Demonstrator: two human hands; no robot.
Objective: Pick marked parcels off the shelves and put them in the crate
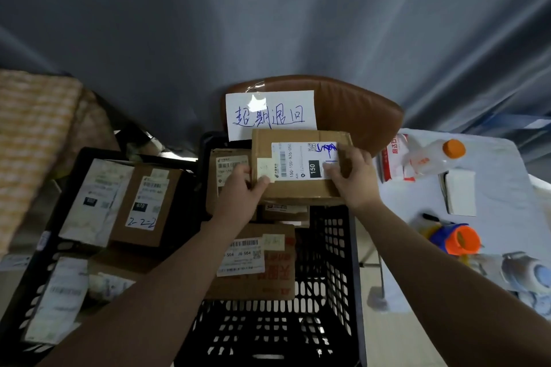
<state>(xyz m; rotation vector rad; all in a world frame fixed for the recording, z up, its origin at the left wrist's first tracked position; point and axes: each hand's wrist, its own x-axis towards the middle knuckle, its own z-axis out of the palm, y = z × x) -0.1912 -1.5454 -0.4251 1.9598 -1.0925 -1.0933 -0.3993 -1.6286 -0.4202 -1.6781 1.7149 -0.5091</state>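
Black crate, with at least three parcels already inside, sits below both arms. The left hand and right hand grip opposite ends of a pen-marked box held over the load. It appears close to being set down; the shelves are out of view.

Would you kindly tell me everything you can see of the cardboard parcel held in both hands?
The cardboard parcel is a flat brown box, held above the black crate. Its white shipping label faces up, with barcode, QR code, a black "150" block and blue pen scribble. A pale sticker overlaps its left corner. The left hand pinches its left edge; the right hand holds the right side, fingers on the label.
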